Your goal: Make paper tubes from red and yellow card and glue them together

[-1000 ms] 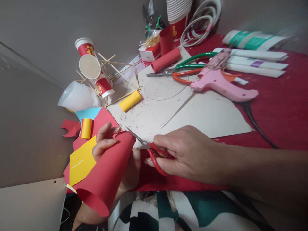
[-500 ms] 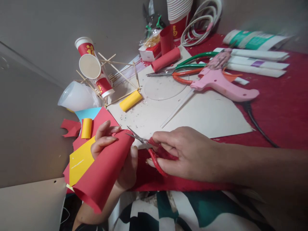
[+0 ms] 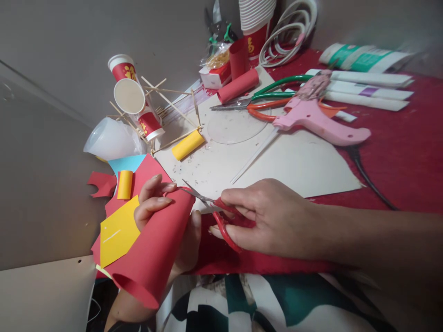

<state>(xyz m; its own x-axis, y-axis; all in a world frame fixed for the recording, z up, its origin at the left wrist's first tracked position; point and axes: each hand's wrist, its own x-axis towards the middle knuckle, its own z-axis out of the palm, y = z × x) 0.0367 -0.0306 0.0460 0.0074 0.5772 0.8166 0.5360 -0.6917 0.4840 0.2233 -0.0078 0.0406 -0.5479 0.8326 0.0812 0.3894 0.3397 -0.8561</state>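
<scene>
Moved since earlier frame: red paper tube [image 3: 155, 244], lower end toward 6 o'clock; lies at 7. Left hand [image 3: 188, 246]: grip clamped thereon. Right hand [image 3: 277, 221]: round scissors [image 3: 224, 234]. Bench [image 3: 391, 157]: red, white sheet [image 3: 304, 166] central. Grey wall [image 3: 55, 87]: 10 o'clock.

Rolled red sheet [image 3: 155, 244] is showing smooth, matt paper; scissor blades [image 3: 202, 197] are presenting shiny metal; sticks [image 3: 176, 109] are reading as wood.
</scene>
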